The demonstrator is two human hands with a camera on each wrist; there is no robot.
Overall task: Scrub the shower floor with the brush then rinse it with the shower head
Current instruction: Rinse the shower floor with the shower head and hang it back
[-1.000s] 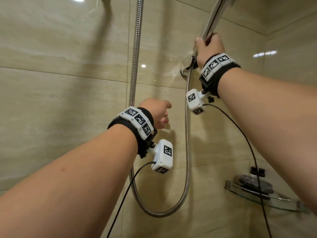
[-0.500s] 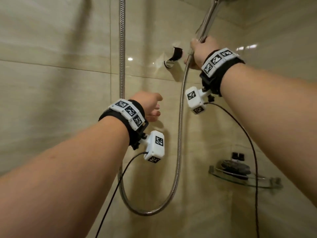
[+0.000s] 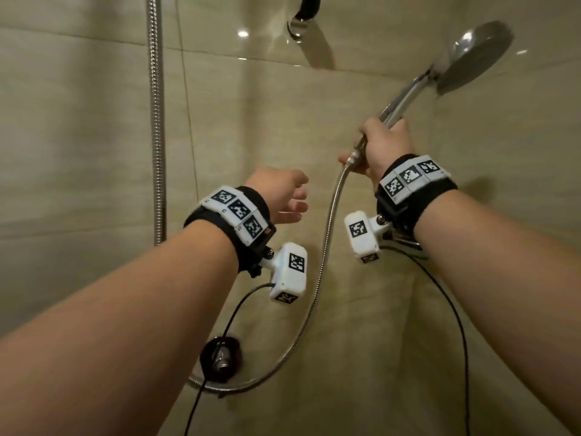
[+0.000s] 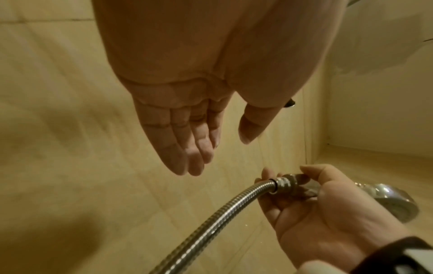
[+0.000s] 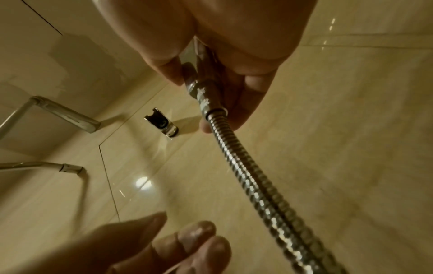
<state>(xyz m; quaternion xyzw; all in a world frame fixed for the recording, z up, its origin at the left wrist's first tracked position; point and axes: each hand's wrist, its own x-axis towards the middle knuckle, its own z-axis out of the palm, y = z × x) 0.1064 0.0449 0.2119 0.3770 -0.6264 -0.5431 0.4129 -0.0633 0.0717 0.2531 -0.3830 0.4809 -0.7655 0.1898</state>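
Tiled wall (image 3: 78, 121) — large beige glossy panels with thin joints — fills the background of every view. A ribbed metal riser pipe (image 3: 157, 121) runs vertically down its left portion.

Metal hose (image 3: 323, 262): it drops from the base of the handle, sweeps down in a long curve and bends back toward a dark round wall fitting (image 3: 221, 357) low on the tile. It hangs free of the wall along the visible curve.

Shower head (image 3: 471, 58): out of its mount and held in the air at upper right, handle slanting down-left into the right hand (image 3: 383, 149). The round chrome head sits above and to the right of that hand, near the corner of the two walls.

Right hand: fingers (image 5: 164, 68) curled round the lower handle just above the hose coupling, thumb on the opposite side — a closed grip on the shower head.

Left hand (image 3: 283, 196): raised beside the hose, lower than and left of the right hand, touching nothing. The left wrist view shows the palm open, four fingers (image 4: 187, 148) straight and lying close together, thumb set apart.

Wall bracket (image 3: 301, 17): a chrome holder at the top of the head view, unoccupied, well above both hands.

Both wrists carry black bands with marker tiles and white camera units; dark cables hang from them.
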